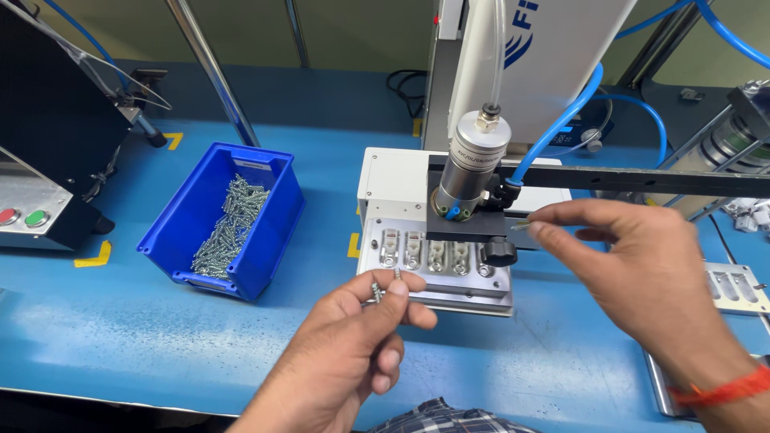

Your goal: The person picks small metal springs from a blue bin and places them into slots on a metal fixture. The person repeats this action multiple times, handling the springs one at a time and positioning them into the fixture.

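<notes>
My left hand (353, 337) hovers low in the middle, fingers pinched on a few small silver screws (385, 282). My right hand (634, 265) reaches in from the right and pinches one small screw (521, 226) between thumb and forefinger, just right of the black clamp block. Between the hands lies a metal fixture plate (437, 261) with a row of several slots holding metal parts. Above it stands a silver pneumatic cylinder (469, 172) on a black arm (642, 180), with a black knob (499, 252) below.
A blue bin (277, 232) with many silver screws sits to the left on the blue table (120, 321). A control box with a red and a green button (24, 216) is at far left. Blue air hoses (561, 124) run at right. Another slotted plate (734, 289) lies at right.
</notes>
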